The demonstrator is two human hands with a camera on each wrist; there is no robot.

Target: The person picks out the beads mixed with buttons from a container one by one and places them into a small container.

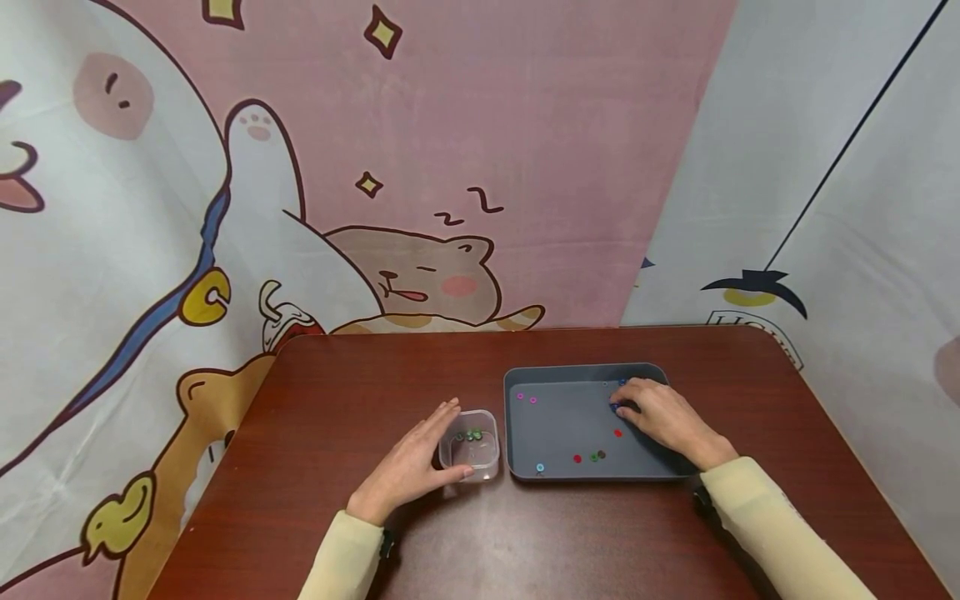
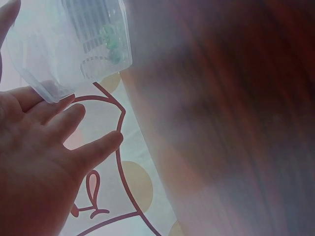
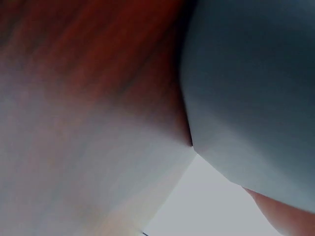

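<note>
My left hand (image 1: 408, 467) holds a small clear plastic box (image 1: 480, 454), thumb at the near side and fingers along the left and far side. Several green beads (image 1: 471, 435) lie inside it. In the left wrist view the box (image 2: 69, 54) sits between thumb and spread fingers. Over the right part of a grey tray (image 1: 555, 425), my right hand (image 1: 663, 417) pinches a dark blue bead (image 1: 615, 407) between thumb and fingertips. Another blue bead (image 1: 622, 382) lies just beyond the fingers. In the right wrist view only a bit of the hand (image 3: 280, 211) shows past the tray wall.
Scattered in the tray are pink rings (image 1: 533, 400), red beads (image 1: 577, 459), a green bead (image 1: 594, 457), a brown bead (image 1: 602, 454) and a light blue ring (image 1: 540, 468). The box stands left of the tray on a brown table (image 1: 360, 367). A printed cloth (image 1: 562, 167) hangs behind.
</note>
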